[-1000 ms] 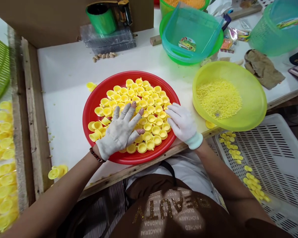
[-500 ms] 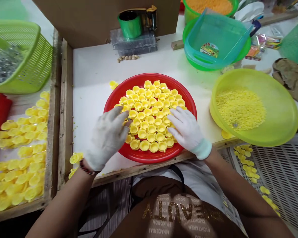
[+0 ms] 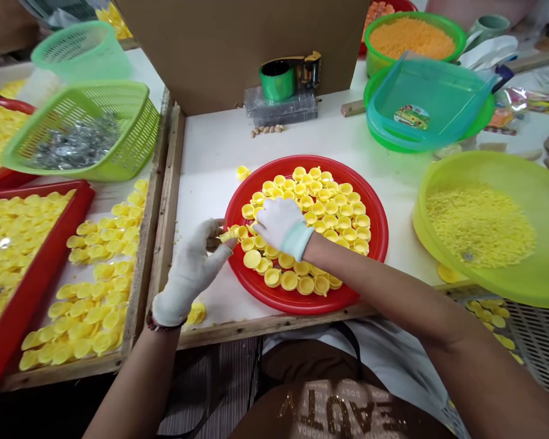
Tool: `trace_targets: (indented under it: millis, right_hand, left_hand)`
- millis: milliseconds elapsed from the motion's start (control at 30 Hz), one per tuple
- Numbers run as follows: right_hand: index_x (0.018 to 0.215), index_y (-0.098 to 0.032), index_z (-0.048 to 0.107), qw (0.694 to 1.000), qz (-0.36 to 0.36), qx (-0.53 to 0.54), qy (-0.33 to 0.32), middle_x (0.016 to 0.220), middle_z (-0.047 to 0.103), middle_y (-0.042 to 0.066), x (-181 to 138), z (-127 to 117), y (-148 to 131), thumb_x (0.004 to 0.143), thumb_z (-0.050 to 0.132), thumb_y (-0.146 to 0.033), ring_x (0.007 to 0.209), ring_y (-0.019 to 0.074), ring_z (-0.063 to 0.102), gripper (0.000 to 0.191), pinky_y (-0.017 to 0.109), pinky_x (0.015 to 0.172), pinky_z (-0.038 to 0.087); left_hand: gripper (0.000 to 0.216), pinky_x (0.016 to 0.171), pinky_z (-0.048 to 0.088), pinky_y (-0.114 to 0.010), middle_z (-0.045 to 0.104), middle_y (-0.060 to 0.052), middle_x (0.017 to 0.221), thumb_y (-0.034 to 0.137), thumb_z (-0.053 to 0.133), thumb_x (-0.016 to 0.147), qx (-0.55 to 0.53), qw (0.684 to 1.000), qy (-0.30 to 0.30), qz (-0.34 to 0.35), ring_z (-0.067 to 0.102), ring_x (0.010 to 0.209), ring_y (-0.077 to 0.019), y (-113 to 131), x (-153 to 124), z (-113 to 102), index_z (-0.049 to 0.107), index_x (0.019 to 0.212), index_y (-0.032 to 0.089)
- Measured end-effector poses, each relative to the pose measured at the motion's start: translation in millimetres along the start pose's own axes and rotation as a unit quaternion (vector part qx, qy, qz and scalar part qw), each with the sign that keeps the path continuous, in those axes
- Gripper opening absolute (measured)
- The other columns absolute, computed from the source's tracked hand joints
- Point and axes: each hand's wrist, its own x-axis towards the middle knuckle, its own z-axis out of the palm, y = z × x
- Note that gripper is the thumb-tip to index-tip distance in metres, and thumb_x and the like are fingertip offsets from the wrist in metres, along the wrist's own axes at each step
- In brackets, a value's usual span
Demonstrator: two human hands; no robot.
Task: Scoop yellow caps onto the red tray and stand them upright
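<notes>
A round red tray (image 3: 379, 268) in front of me holds many small yellow cup-shaped caps (image 3: 305, 285), most with the hollow side up. At the tray's left rim, my gloved left hand (image 3: 190, 268) pinches yellow caps (image 3: 231, 235) between thumb and fingers. My right hand (image 3: 281, 225), also in a white glove, reaches across the caps on the tray's left half. Its fingers are curled in and pointed down among them, and what they grip is hidden under the hand.
A yellow bowl (image 3: 542, 244) of small yellow pieces stands on the right. Behind it are a teal scoop (image 3: 439, 91) and a bowl of orange bits (image 3: 412, 36). Left, past a wooden edge (image 3: 167, 201), lie a green basket (image 3: 141, 134) and loose yellow caps (image 3: 91, 311). A tape dispenser (image 3: 279, 79) stands behind.
The view has shifted left. My right hand has moved from the tray's right side to its left half. My left hand, earlier spread over the caps, now pinches some at the rim.
</notes>
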Motion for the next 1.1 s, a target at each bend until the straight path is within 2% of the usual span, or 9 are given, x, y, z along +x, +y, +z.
trace_targets:
  millis: [133,267,333,433,533,667,767,933,1100]
  right_hand:
    - [0.105,-0.013,0.074,1.000,-0.002,0.022,-0.011,0.107,0.068,0.014,14,5,-6,0.100,0.051,-0.033,0.097,0.0290,0.064,0.030,0.038,0.074,0.044]
    - [0.099,-0.016,0.075,0.998,-0.004,0.068,0.002,0.103,0.069,0.011,18,14,-6,0.098,0.051,-0.028,0.092,0.0249,0.065,0.027,0.035,0.070,0.042]
    - [0.097,-0.016,0.075,0.998,-0.012,0.060,0.004,0.102,0.070,0.011,18,18,-7,0.099,0.050,-0.029,0.092,0.0251,0.064,0.028,0.036,0.071,0.042]
    - [0.097,-0.015,0.074,0.998,-0.064,0.005,0.003,0.102,0.069,0.012,15,19,-9,0.099,0.047,-0.023,0.093,0.0271,0.064,0.027,0.039,0.074,0.043]
    - [0.098,-0.014,0.072,0.992,-0.104,-0.066,0.012,0.101,0.066,0.012,10,14,-9,0.097,0.046,-0.012,0.097,0.0303,0.063,0.026,0.042,0.078,0.044]
    - [0.099,-0.016,0.072,0.993,-0.083,-0.085,0.012,0.102,0.066,0.012,6,8,1,0.097,0.044,-0.010,0.098,0.0303,0.063,0.029,0.041,0.077,0.044]
    - [0.103,-0.021,0.074,0.990,-0.115,-0.082,-0.006,0.102,0.065,0.012,9,8,8,0.098,0.048,-0.017,0.098,0.0315,0.063,0.027,0.043,0.078,0.043]
    - [0.095,-0.018,0.075,0.985,-0.131,-0.111,-0.031,0.102,0.064,0.013,10,12,8,0.095,0.049,-0.014,0.101,0.0328,0.061,0.026,0.044,0.080,0.042]
    - [0.098,-0.018,0.073,0.989,-0.116,-0.089,0.011,0.101,0.065,0.011,1,6,18,0.092,0.048,-0.011,0.093,0.0278,0.060,0.027,0.041,0.075,0.037]
  left_hand:
    - [0.054,0.086,0.057,-0.035,0.072,-0.010,0.113,0.043,0.060,0.086,-0.055,0.995,0.047,-0.071,0.068,0.099,-0.0224,-31,18,-10,0.059,0.132,0.015]
    - [0.042,0.085,0.057,-0.036,0.074,-0.010,0.105,0.043,0.061,0.081,-0.097,0.986,0.001,-0.134,0.070,0.093,-0.0239,-50,25,-10,0.069,0.112,0.015]
    - [0.042,0.086,0.057,-0.039,0.071,-0.012,0.111,0.045,0.063,0.081,-0.016,0.993,0.038,-0.111,0.069,0.088,-0.0235,-47,23,-9,0.070,0.109,0.014]
    - [0.037,0.085,0.056,-0.040,0.067,-0.013,0.115,0.044,0.059,0.087,0.125,0.986,0.105,-0.021,0.066,0.083,-0.0216,-30,18,-5,0.070,0.108,0.015]
    - [0.028,0.082,0.054,-0.036,0.068,-0.009,0.105,0.036,0.050,0.095,0.172,0.981,0.047,0.078,0.065,0.088,-0.0218,-9,18,3,0.071,0.103,0.020]
    - [0.026,0.086,0.053,-0.039,0.066,-0.012,0.109,0.025,0.052,0.091,0.265,0.948,-0.071,0.160,0.065,0.096,-0.0256,8,29,12,0.072,0.106,0.019]
    - [0.027,0.088,0.054,-0.041,0.068,-0.012,0.106,0.021,0.049,0.091,0.277,0.943,-0.097,0.157,0.066,0.096,-0.0262,7,35,13,0.073,0.105,0.018]
    - [0.033,0.087,0.054,-0.038,0.072,-0.012,0.109,0.018,0.042,0.093,0.216,0.966,-0.040,0.135,0.068,0.095,-0.0247,-1,35,13,0.074,0.104,0.018]
    - [0.032,0.081,0.053,-0.034,0.075,-0.008,0.101,0.018,0.046,0.089,0.190,0.978,-0.015,0.090,0.069,0.088,-0.0229,2,42,22,0.074,0.103,0.020]
